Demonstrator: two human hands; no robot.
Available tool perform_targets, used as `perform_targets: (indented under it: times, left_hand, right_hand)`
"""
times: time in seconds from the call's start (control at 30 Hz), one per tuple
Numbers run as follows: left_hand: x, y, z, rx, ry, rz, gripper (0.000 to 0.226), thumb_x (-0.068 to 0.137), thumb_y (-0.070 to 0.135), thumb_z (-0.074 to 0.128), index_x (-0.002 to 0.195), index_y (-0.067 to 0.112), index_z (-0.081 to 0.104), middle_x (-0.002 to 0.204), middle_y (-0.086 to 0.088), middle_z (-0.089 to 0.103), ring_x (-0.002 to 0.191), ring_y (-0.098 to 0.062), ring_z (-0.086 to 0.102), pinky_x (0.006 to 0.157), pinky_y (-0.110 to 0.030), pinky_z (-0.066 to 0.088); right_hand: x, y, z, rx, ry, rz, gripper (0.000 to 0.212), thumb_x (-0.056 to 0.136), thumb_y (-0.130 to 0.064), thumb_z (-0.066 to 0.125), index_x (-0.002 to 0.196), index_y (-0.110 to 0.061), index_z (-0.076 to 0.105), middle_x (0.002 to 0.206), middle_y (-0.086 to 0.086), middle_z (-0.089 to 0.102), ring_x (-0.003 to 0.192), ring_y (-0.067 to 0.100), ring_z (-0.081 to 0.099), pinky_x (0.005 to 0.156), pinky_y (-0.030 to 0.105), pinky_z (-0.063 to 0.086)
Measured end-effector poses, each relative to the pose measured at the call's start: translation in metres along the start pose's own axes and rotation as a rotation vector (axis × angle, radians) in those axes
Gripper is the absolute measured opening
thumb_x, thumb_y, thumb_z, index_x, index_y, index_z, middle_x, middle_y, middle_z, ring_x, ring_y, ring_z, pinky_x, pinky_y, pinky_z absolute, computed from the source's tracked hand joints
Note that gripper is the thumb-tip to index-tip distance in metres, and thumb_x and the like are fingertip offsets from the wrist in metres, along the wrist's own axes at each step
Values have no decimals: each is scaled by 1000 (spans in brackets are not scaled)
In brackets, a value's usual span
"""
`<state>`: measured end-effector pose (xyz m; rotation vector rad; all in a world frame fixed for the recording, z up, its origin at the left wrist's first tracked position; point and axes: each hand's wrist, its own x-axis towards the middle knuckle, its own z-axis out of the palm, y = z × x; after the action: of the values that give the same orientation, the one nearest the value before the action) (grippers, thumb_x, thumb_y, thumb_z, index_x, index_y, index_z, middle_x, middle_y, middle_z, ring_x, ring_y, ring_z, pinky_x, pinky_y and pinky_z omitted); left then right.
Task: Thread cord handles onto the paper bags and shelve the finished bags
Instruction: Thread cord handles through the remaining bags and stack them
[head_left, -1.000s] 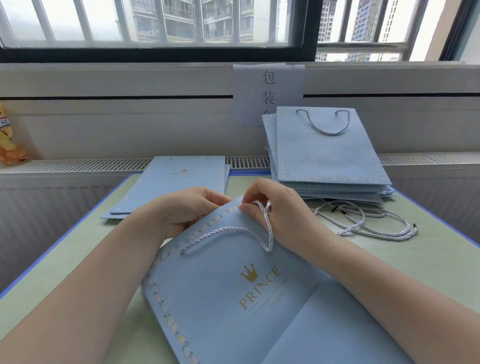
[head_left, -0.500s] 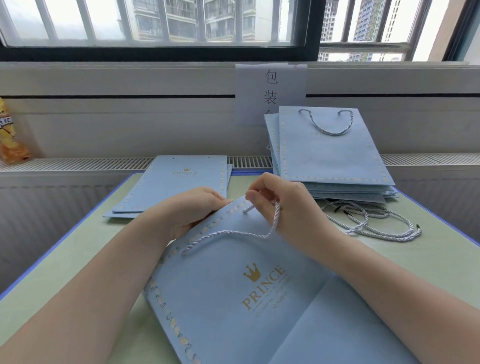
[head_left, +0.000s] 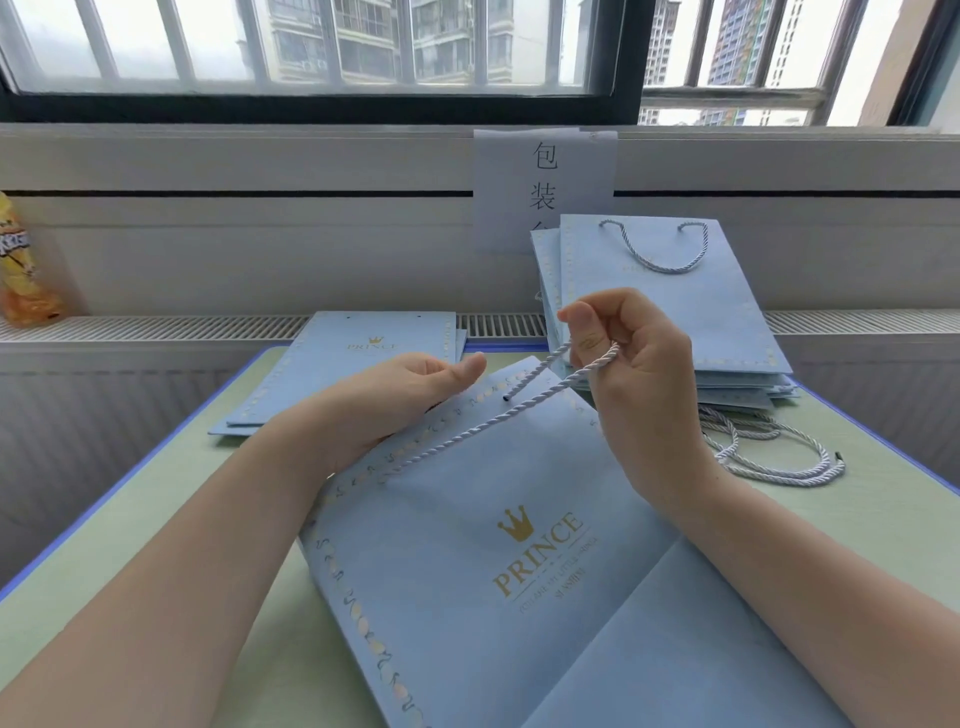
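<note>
Up front, the right hand (head_left: 631, 364) is raised above the table (head_left: 857, 519), fingers curled around a white twisted cord (head_left: 524, 402) looped over them, its dark tip hanging free. The left hand (head_left: 400, 400) lies palm-up with fingers loosely curled at the top edge of the pale blue paper bag (head_left: 493, 597), which lies flat and tilted on the table. Behind sit 1 stack of finished bags (head_left: 670, 306), loose cords (head_left: 769, 457) and unthreaded bags (head_left: 353, 364).
</note>
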<state>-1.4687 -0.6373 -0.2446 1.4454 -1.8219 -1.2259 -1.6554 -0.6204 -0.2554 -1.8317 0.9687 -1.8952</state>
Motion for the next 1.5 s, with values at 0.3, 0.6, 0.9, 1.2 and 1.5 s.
perform_targets:
  times: [0.3,0.6,0.9,1.2,1.5]
  left_hand:
    - [-6,4,-10,259,9,115,14,91,30,59,89,24,71,85,1,73,73,-11,62,73,-25,49]
    - [-10,11,-13,173,257,321,12,92,25,59,90,18,68,71,0,71,57,-9,57,62,-26,45]
    - [11,-5,9,736,657,670,52,91,44,37,130,13,52,127,-2,52,123,-18,39,101,-31,30]
    - [6,0,18,651,442,781,55,87,58,31,121,28,62,138,16,49,127,0,40,101,-21,35]
    - [9,-9,36,1057,411,868,112,49,77,59,145,33,21,152,-7,28,137,-21,18,112,-30,8]
  right_hand:
    - [4,3,-3,56,-90,66,35,90,9,48,93,-25,55,85,-6,62,86,9,61,79,18,46]
    - [23,11,-24,-685,-569,350,35,92,-53,42,92,-20,54,84,-7,58,76,9,55,66,27,41]
    - [38,5,-45,-149,-288,550,19,94,-33,55,86,-18,63,74,-2,67,50,4,59,47,15,47]
    - [47,16,-55,103,186,525,18,98,-25,49,98,-12,61,76,-2,63,66,12,59,62,24,49]
    - [48,22,-54,51,453,478,13,98,-28,46,96,-16,50,69,-6,46,46,1,41,49,17,37]
